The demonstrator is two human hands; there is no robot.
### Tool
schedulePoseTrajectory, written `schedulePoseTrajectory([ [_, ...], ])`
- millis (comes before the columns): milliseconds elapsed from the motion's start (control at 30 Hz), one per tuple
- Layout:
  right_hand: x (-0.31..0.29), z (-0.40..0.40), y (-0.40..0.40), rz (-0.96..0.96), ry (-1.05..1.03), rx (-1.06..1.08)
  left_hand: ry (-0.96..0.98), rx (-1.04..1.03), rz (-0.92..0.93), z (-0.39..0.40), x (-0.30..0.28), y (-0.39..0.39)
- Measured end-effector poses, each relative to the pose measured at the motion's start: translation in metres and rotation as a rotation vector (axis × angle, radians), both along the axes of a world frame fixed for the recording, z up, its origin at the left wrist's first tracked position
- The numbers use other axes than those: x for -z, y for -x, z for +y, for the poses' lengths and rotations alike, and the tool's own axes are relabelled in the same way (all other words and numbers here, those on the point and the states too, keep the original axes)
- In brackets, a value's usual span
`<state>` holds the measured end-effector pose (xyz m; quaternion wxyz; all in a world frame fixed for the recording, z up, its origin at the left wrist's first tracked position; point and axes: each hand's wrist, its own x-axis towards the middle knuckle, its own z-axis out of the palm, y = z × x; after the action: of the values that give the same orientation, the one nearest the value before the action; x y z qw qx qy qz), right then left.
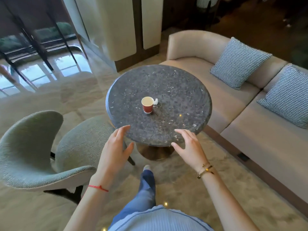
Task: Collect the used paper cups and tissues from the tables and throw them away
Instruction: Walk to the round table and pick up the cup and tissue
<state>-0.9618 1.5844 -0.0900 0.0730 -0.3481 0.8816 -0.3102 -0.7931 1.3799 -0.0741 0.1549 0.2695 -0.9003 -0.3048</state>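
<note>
Head view, looking down on a round, dark speckled table (175,80). A red paper cup (147,104) stands upright near the table's centre, its pale inside showing. A small crumpled white tissue (156,101) lies just beside the cup on its right, close to it; whether the two touch cannot be told. The left hand (115,147) is held out at the near left edge of the table, fingers relaxed and slightly spread, gripping nothing; a red string (98,188) circles its wrist. The right hand (190,145) is held out at the near right edge, fingers loosely extended, also gripping nothing; gold bracelets (205,170) sit on its wrist. Both hands are well short of the cup and tissue. A grey-green upholstered chair (33,147) stands left of the table. A beige sofa (250,130) runs along the right, bearing two patterned cushions (240,62). The floor is covered by a beige carpet (191,197).
</note>
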Motion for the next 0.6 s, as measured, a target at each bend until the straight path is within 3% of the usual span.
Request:
schedulePoseTrajectory([
  [333, 0.033, -0.127, 0.154, -0.020, -0.068, -0.001, 0.013, 0.069, -0.065, -0.106, 0.031, 0.147],
  [600, 0.087, -0.196, 0.222, -0.091, -0.201, -0.033, -0.076, 0.132, -0.227, -0.147, 0.069, 0.220],
])
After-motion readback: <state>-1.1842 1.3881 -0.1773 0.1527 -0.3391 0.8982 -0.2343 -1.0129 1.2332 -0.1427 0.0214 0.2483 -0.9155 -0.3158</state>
